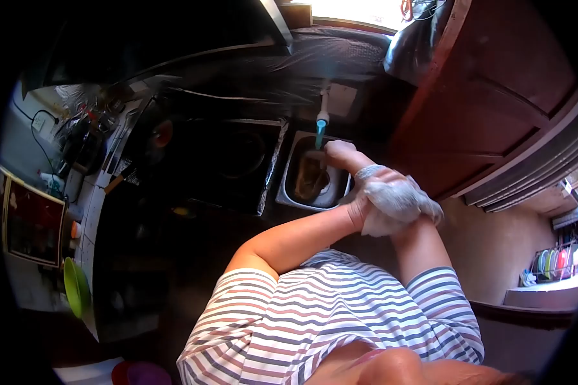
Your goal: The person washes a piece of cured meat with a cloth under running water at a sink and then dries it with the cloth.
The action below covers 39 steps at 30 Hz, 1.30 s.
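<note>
A pale grey cloth (395, 202) is bunched around my right forearm near the elbow. My left hand (367, 192) is closed on the cloth and presses it against that arm. My right hand (340, 153) is curled into a fist over the right rim of the metal sink (288, 186), close to the faucet (323, 115) and its blue spout. Inside the basin lies a brownish thing (309, 176), blurred, with something whitish beside it.
Left of the sink is a dark stovetop (231, 154) with foil along its edge. A wooden cabinet door (507, 90) stands at the right. A green basin (76, 287) leans at the far left. Plates sit in a dish rack (555, 263) at the far right.
</note>
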Each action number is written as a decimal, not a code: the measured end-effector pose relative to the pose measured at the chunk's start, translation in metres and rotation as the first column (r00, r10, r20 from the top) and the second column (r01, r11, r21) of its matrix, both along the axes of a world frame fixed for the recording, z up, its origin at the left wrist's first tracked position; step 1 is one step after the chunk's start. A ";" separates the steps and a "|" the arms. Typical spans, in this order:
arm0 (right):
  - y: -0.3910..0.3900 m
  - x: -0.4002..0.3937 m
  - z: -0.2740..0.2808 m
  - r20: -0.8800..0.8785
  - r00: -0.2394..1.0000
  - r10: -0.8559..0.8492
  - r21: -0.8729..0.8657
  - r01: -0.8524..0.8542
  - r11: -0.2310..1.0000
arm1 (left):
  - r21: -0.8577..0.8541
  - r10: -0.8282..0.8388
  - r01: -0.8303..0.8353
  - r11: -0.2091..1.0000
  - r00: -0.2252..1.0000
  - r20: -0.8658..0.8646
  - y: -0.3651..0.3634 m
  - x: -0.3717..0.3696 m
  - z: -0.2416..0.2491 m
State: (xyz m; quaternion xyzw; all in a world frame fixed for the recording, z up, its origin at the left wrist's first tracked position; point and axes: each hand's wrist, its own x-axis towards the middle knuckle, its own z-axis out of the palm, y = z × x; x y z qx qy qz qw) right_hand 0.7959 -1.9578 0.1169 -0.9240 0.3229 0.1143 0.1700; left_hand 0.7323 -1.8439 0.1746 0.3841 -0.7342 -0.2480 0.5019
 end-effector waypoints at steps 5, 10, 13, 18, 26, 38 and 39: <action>0.093 0.008 0.013 0.218 0.694 -0.686 -0.957 0.291 -0.010 | -0.374 0.441 -0.292 0.880 0.797 0.414 -0.019 0.068 -0.037; 0.002 -0.030 -0.003 0.220 0.850 0.479 -0.156 -0.454 0.877 | -0.310 0.687 -0.621 0.720 0.572 0.449 -0.010 0.142 -0.049; 0.032 -0.037 0.055 0.236 0.863 0.447 -0.217 -0.402 0.890 | -0.445 0.555 -0.332 0.832 0.512 0.656 -0.035 0.183 -0.073; 0.039 -0.021 0.066 0.360 0.730 -0.580 0.754 -0.594 -0.279 | -0.342 0.289 -0.753 0.562 -0.209 0.934 -0.041 0.132 -0.058; -0.015 0.006 0.006 0.426 0.130 -0.895 0.891 -0.229 0.391 | -0.263 0.585 -0.636 0.725 0.369 0.723 -0.041 0.055 -0.097; -0.002 -0.022 -0.078 0.358 0.909 -0.213 -0.143 0.279 0.949 | 0.041 -0.161 -0.669 0.742 -0.118 0.980 -0.049 0.059 -0.019; 0.003 -0.022 -0.078 0.469 0.846 -0.252 -0.096 0.333 0.938 | 0.044 0.157 -0.802 0.596 0.171 0.973 -0.051 0.067 -0.047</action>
